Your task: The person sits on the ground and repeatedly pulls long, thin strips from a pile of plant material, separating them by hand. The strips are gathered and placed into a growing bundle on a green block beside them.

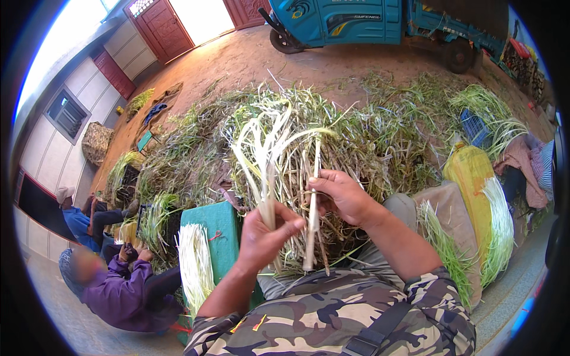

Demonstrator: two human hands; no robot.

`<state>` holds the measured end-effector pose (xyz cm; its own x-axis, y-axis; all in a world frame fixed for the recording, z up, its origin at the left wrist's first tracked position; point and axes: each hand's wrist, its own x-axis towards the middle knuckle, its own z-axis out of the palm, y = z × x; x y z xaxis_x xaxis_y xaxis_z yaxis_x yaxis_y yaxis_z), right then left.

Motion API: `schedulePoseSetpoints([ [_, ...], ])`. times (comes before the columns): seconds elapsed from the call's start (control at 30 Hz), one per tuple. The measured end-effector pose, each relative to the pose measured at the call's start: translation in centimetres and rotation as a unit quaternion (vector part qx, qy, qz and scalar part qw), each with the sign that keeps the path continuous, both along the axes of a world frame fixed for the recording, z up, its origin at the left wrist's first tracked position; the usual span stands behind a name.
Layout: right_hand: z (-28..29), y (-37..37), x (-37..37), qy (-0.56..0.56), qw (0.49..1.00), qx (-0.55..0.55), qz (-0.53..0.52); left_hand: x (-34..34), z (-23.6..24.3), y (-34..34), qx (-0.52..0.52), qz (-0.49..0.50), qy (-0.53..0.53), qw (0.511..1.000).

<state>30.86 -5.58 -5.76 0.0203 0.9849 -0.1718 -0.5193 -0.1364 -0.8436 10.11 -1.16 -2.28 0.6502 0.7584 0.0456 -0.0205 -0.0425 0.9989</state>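
Observation:
My left hand [266,236] is closed round a small bunch of pale leafy stalks [264,160], whose long whitish leaves fan upward and droop at the tips. Close beside it, my right hand [344,196] pinches a single thick pale stalk [312,231] between thumb and fingers. That stalk stands nearly upright, its leafy top bending left and its thick end hanging over my lap. Beyond both hands rises a large heap of green and straw-coloured stalks [362,142]. Left of my left hand, a bundle of thin white-green stems [195,261] lies on a green box-like stand [217,222].
Two people, one in a purple jacket [119,293] and one in blue [85,219], sit at the left. At the right are a yellow sack [466,169], more thin stems [499,231], a blue crate [475,127] and a person's sleeve [541,169]. A blue three-wheeled vehicle [362,24] stands beyond.

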Motion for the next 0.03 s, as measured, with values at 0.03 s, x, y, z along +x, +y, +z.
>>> schedulePoseSetpoints([
  [0.03, 0.06, -0.19, 0.16, 0.030, 0.999, 0.000, -0.011, -0.21, 0.27, 1.05, -0.018, 0.012, 0.009, 1.000],
])
